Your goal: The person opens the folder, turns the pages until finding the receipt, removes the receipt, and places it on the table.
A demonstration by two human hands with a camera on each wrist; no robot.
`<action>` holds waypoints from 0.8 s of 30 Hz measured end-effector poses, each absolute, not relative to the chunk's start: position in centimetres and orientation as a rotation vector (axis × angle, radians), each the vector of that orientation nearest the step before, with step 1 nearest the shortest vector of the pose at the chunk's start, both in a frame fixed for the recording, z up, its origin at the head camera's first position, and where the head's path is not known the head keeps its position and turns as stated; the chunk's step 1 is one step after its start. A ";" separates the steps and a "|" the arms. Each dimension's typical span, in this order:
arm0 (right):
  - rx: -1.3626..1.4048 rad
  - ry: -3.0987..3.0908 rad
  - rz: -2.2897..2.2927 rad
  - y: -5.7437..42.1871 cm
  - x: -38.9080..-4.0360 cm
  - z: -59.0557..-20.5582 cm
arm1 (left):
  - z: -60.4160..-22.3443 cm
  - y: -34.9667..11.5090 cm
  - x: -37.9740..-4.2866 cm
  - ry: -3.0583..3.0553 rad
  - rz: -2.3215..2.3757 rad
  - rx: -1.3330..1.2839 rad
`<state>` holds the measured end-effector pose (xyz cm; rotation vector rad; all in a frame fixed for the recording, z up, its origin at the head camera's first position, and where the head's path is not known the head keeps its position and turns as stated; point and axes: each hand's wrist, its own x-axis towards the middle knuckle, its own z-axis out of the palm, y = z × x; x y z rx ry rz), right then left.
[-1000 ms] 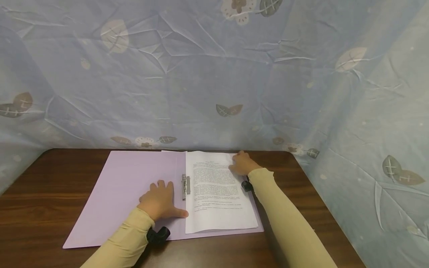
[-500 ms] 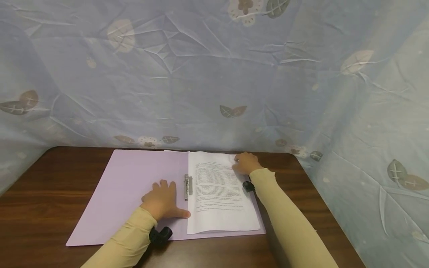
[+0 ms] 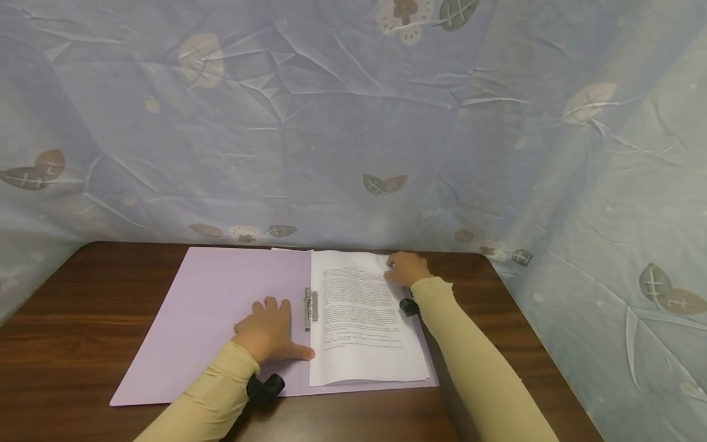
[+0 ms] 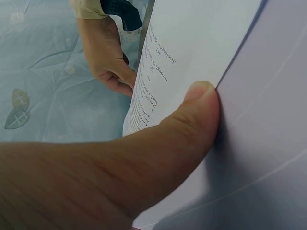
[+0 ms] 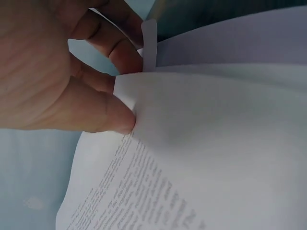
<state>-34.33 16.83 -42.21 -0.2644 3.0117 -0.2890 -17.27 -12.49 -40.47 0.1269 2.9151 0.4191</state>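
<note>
A lilac folder lies spread wide on the table, with a metal clip by its fold. Printed sheets cover its right half; how many is hidden. My left hand rests on the folder's left half, fingers spread. In the left wrist view its thumb presses the sheets' edge. At the far right edge of the sheets is my right hand. The right wrist view shows it pinching the paper, thumb on top and fingers behind the edge. A narrow pale strip stands beside those fingertips.
The dark brown wooden table extends to both sides of the folder. A pale blue patterned sheet hangs behind it and along the right. Part of another white sheet peeks out past the folder's far edge.
The head view has shifted slightly, so everything sits a little further right in it. Right-hand fingers appear more curled at the paper's edge than a second ago; the left hand keeps its place.
</note>
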 end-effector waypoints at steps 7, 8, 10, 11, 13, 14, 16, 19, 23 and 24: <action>-0.268 3.055 -0.330 16.8 -34.2 -42.3 | -40.5 -12.4 -17.2 2.923 0.411 0.127; -0.260 3.058 -0.338 16.8 -34.1 -42.3 | -40.5 -12.4 -17.2 2.920 0.410 0.127; -0.246 3.070 -0.365 17.0 -34.1 -42.4 | -40.5 -12.4 -17.3 2.916 0.406 0.131; -0.238 3.076 -0.380 17.1 -34.1 -42.5 | -40.5 -12.4 -17.3 2.914 0.406 0.133; -0.223 3.093 -0.418 17.3 -34.1 -42.5 | -40.5 -12.3 -17.3 2.907 0.403 0.133; -0.214 3.101 -0.435 17.3 -34.0 -42.5 | -40.5 -12.3 -17.3 2.906 0.401 0.132; -0.210 3.131 -0.472 17.4 -34.0 -42.3 | -40.5 -12.3 -17.3 2.906 0.400 0.130; -0.203 3.155 -0.552 17.4 -33.6 -41.7 | -40.6 -12.3 -17.3 2.910 0.397 0.128; -0.232 3.108 -0.705 18.0 -32.9 -40.9 | -40.6 -12.4 -17.2 2.914 0.394 0.122; -0.234 3.081 -0.744 18.3 -32.6 -40.8 | -40.6 -12.4 -17.2 2.913 0.392 0.120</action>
